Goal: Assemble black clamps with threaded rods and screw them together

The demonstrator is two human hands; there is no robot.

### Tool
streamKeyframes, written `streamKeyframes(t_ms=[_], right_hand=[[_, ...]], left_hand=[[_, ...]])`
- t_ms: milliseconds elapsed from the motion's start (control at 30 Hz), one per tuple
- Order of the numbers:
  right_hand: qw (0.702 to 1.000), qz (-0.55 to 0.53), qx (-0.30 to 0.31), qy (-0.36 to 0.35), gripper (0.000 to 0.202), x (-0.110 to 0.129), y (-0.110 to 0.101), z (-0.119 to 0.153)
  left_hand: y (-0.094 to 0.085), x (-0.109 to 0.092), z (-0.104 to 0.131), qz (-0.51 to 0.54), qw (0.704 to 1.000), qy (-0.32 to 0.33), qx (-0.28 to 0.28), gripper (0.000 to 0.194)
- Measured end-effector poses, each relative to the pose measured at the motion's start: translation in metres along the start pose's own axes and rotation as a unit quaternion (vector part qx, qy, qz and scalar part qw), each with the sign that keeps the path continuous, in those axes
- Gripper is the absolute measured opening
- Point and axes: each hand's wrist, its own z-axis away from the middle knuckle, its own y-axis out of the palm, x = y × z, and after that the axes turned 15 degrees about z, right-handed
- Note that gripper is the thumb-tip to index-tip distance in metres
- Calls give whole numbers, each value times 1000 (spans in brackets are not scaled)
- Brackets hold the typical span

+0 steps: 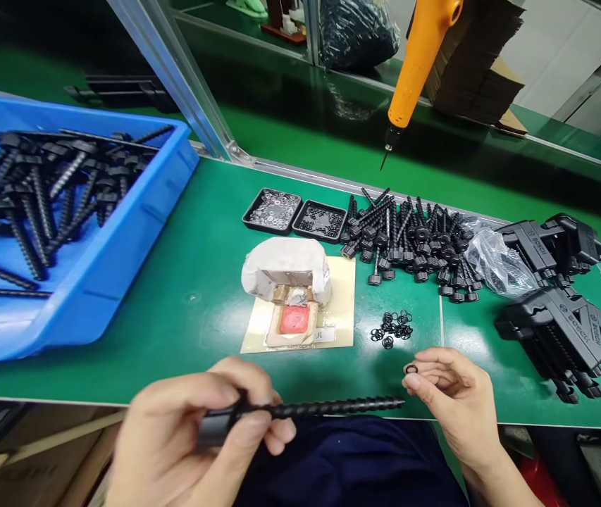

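My left hand (199, 429) is closed round the knob end of a black threaded rod (337, 406), which points right and lies nearly level above the bench's front edge. Between thumb and fingertips of my right hand (451, 401) is a small black ring (411, 370), held just beyond the rod's tip and not touching it. Behind that hand, a loose pile of black rings (392, 328) rests on the green bench (189, 303). A fixture (284, 264) with a white padded top and a red inset stands on a pale board, behind the rod.
A blue bin (136, 239) of threaded rods fills the left. Two small black trays (273, 210) of parts, a heap of rods (411, 236), a plastic bag (501, 260) and black BOSCH parts (559, 331) line the back and right. An orange screwdriver (419, 63) hangs above.
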Motion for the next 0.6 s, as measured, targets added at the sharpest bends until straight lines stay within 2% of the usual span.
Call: streamKeyframes(t_ms=[67,167,233,333,400,500,600], right_hand=[[999,14,-7,-38,27,5,3,-1],[990,68,6,-123,27,13,5,-2],[983,93,0,-160,28,17,5,-1],[978,105,-13,-180,34,21,5,0],[975,104,-19,-195,39,22,5,1],[968,100,-28,-229,45,21,3,1],[968,66,-23,-240,44,17,2,-2]], left_hand=[[9,2,-4,35,999,-2,37,17],[15,5,-6,42,999,-5,30,17],[15,6,-5,37,999,-2,30,18],[10,9,-2,9,999,9,41,19],[4,11,-2,-40,994,37,91,18],[-7,12,-2,-144,970,87,175,17],[-12,12,-3,-186,957,97,201,18]])
